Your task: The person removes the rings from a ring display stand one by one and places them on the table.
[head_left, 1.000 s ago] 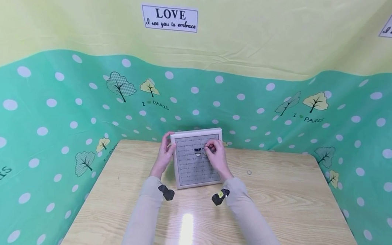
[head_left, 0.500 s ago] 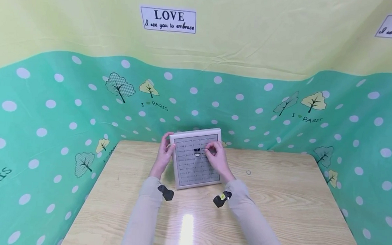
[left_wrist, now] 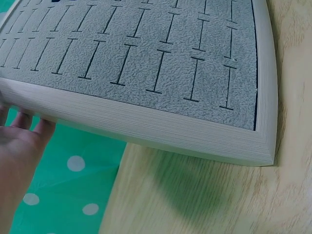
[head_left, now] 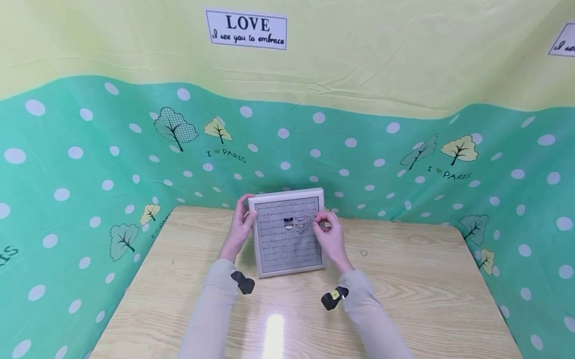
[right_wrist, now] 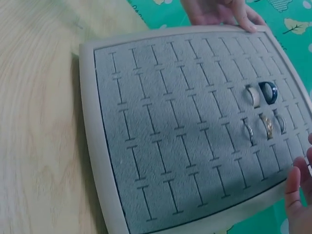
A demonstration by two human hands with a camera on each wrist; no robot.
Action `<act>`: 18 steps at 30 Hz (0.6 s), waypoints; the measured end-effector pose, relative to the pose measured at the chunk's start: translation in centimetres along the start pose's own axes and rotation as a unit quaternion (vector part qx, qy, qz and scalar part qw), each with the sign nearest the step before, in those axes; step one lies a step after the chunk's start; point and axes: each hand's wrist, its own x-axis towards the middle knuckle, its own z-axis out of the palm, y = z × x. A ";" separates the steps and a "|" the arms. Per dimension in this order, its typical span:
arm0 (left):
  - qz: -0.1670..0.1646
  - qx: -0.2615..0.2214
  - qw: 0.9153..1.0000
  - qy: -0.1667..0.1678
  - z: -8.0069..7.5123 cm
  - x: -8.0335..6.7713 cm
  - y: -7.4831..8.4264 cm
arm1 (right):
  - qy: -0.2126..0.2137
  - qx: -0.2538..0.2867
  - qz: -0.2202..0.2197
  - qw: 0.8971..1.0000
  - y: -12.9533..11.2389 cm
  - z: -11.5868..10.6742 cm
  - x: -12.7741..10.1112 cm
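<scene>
A ring display tray (head_left: 291, 250) with a pale frame and grey slotted padding stands tilted up off the table. My left hand (head_left: 238, 228) grips its left edge, thumb on the front and fingers behind. In the right wrist view several rings sit in slots: a black ring (right_wrist: 268, 92), a wide silver ring (right_wrist: 252, 96), a gold-toned ring (right_wrist: 266, 126), a thin silver ring (right_wrist: 249, 131) and another silver ring (right_wrist: 280, 122). My right hand (head_left: 332, 239) is at the tray's right edge with loosely bent fingers and nothing visible in them.
A single small ring (head_left: 364, 253) lies on the wooden table (head_left: 423, 295) to the right of the tray. Behind the table hangs a green and yellow printed cloth (head_left: 367, 146), close to the tray's top edge.
My right hand has drawn back rightward from the middle of the tray to its right edge, uncovering rings in the slots there. The left hand and tray stay put.
</scene>
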 end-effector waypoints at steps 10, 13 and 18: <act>-0.001 0.011 1.000 -0.006 0.3 -0.4 1.2 | 0.012 -0.009 0.007 1.000 1.4 -1.3 -0.3; -0.002 0.005 1.000 -0.005 0.0 0.0 0.1 | 0.009 -0.014 0.022 1.000 1.9 -1.8 -0.4; 0.001 0.007 1.000 0.006 -0.3 0.5 -1.4 | 0.013 -0.026 0.029 0.999 2.3 -2.5 -0.8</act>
